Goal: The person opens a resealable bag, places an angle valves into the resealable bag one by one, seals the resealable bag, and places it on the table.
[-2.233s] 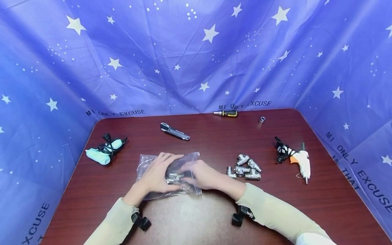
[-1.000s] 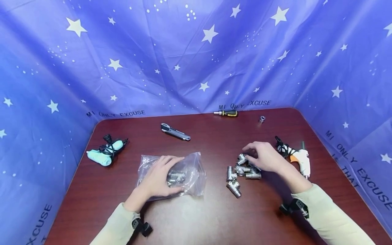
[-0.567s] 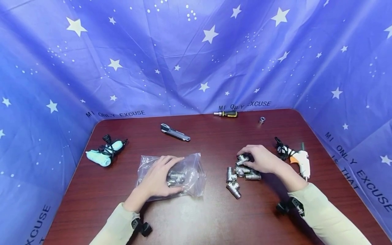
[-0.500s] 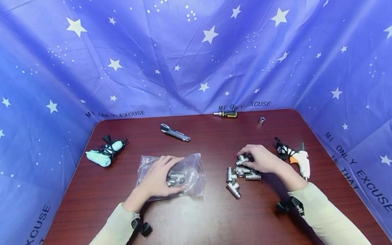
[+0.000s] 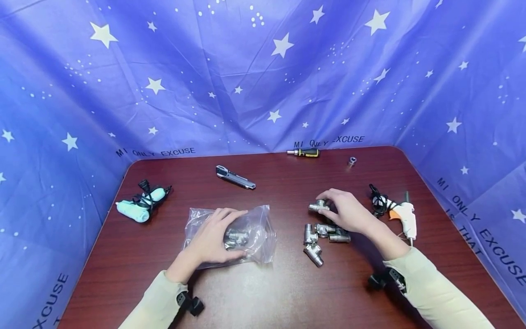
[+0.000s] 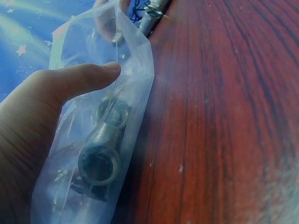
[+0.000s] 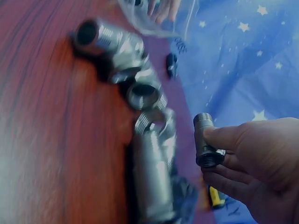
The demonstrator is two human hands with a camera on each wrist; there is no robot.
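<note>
Nearest the person, the left hand [image 5: 213,240] lies flat on the clear plastic bag [image 5: 259,228], fingers straight and relaxed, pressing it to the wooden table [image 5: 267,292]; the left wrist view shows metal fittings inside the bag [image 6: 100,161] under the thumb. The film looks thin and slippery, so it needs that flat hold.

Further out, a small pile of loose fittings [image 5: 324,233] lies on the table. Just above it the right hand [image 5: 349,212] pinches one threaded metal fitting [image 5: 318,206] between thumb and fingertips, lifted clear of the pile. I judge it heavy for its bulk, rigid and smooth, best taken across its plain body, as it is held. Its long axis runs roughly level, the free end pointing toward the bag; the right wrist view is blurred, so its exact tilt is uncertain.

Beyond lie a glue gun [image 5: 400,214], a utility knife [image 5: 235,177] and a screwdriver [image 5: 304,152]
</note>
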